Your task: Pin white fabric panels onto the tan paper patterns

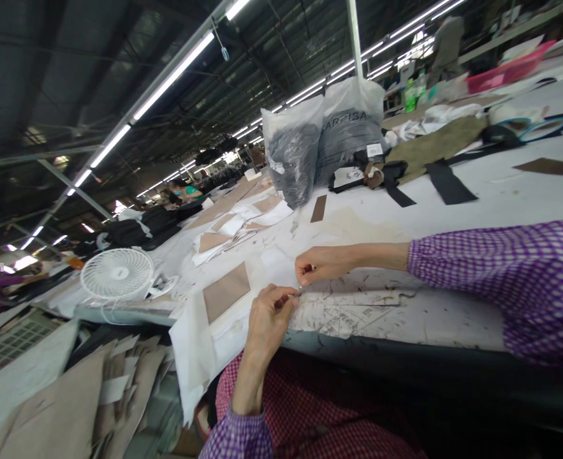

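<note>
Both the left hand (pixel 268 312) and right hand (pixel 320 264) pinch the near edge of a thin, floppy white fabric sheet (pixel 243 299) on the scuffed white tabletop (pixel 453 319), looks featherlight, best held by its edge.

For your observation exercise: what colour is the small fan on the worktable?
White: the fan shows best in the head view, left of the hands.

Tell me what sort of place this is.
Most likely a garment factory's cutting floor: a long work table strewn with cut fabric pieces, bagged cloth bundles, and both hands pinching white material at the table's edge.
</note>
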Motion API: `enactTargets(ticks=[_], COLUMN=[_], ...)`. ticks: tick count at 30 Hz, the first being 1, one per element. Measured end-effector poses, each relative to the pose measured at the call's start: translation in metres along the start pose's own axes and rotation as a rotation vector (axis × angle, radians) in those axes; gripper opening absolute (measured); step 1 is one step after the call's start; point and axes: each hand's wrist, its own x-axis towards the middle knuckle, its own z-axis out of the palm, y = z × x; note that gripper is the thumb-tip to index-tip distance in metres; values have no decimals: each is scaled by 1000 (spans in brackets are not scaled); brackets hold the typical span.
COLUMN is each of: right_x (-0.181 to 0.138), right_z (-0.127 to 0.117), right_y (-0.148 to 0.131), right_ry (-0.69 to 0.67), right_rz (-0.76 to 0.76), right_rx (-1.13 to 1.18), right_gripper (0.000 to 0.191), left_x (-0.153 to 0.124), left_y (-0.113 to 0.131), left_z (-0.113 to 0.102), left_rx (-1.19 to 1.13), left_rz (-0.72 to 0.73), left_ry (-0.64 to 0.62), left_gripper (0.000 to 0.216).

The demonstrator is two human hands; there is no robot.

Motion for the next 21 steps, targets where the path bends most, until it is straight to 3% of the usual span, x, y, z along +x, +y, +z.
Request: enactTargets(ticks=[8, 17, 21], right_x=[2, 2, 0], right_z=[-2, -5, -6], right_y=[1, -5, -8], right_ry=[-79, -114, -121], right_rz=[78, 100, 71], right_rx=[-28, -36, -54], right_gripper=[16, 16, 11], left_x=[1, -8, -13], left_y=[2, 3, 7], left_z=[-4, -12, -23], left_rx=[-242, -184, -158], left_rz=[-169, -91, -87], left_ry=[5, -49, -96], left_gripper=[34, 38, 54])
